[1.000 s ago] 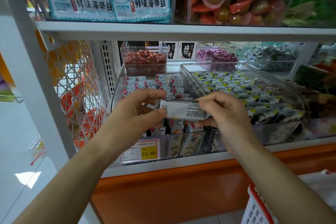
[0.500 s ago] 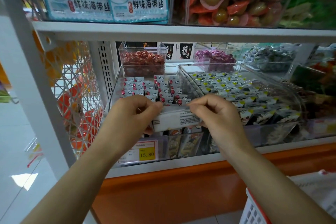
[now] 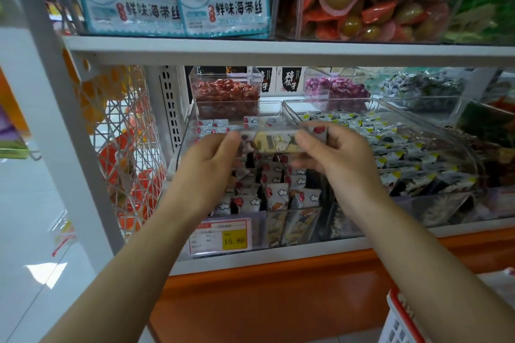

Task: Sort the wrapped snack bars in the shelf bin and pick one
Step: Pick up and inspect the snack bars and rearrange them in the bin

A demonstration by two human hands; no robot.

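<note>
A wrapped snack bar with a white, yellow and dark print is held level above the clear shelf bin. My left hand pinches its left end. My right hand pinches its right end, thumb below and fingers curled on top. Below them the bin holds several white wrapped bars with red and cloud prints, standing in rows. The bar's ends are hidden by my fingers.
A price tag reading 15.80 sits on the bin's front. A second clear bin of dark-and-white packets stands to the right. Small tubs of red and purple candies stand behind. A red-rimmed basket is at lower right.
Both hands have turned the bar over: the white printed back showed earlier, the coloured front shows now. The bar sits slightly higher over the bin.
</note>
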